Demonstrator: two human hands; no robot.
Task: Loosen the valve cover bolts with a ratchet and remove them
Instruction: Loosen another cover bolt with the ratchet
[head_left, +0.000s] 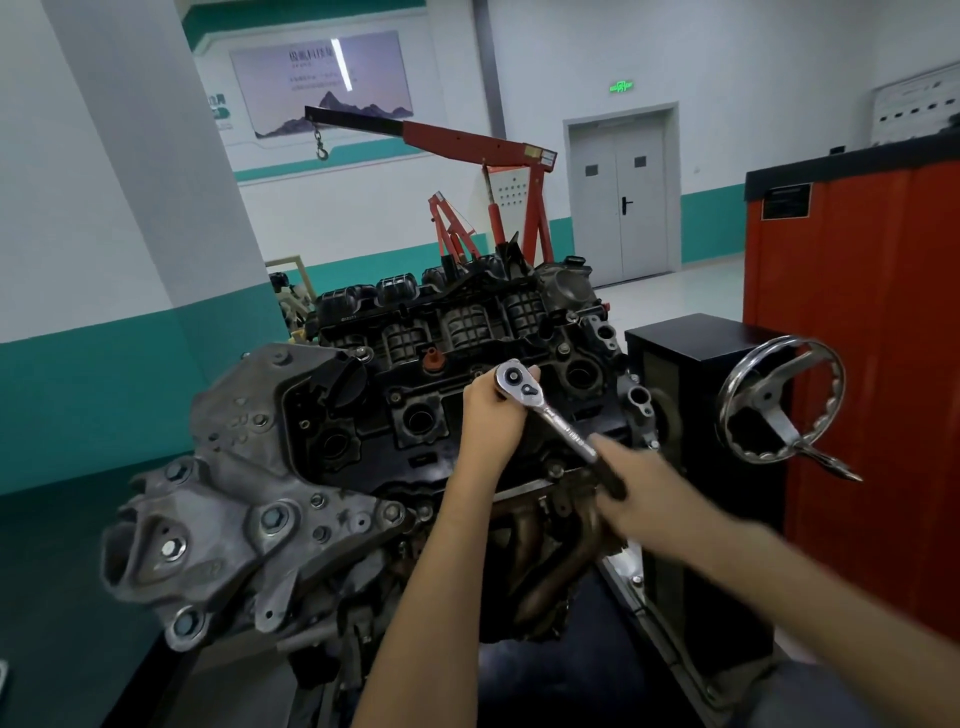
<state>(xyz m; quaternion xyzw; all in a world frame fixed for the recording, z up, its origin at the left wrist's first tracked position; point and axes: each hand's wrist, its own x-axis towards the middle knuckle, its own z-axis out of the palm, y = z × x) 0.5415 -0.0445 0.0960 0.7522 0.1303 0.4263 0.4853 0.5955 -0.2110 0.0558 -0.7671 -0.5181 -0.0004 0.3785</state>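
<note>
Far to the left of the left hand sits the engine's grey cast bracket, bolted onto the block. Just left of that hand and running under it lies the black valve cover. The left hand curls its fingers round the head of the ratchet, which stands on the cover; whatever it sits on is hidden. A bolt head shows on the cover's near edge, between the two hands. The right hand, motion-blurred, wraps the ratchet's black grip. Right of it stand a steel handwheel and a red cabinet.
</note>
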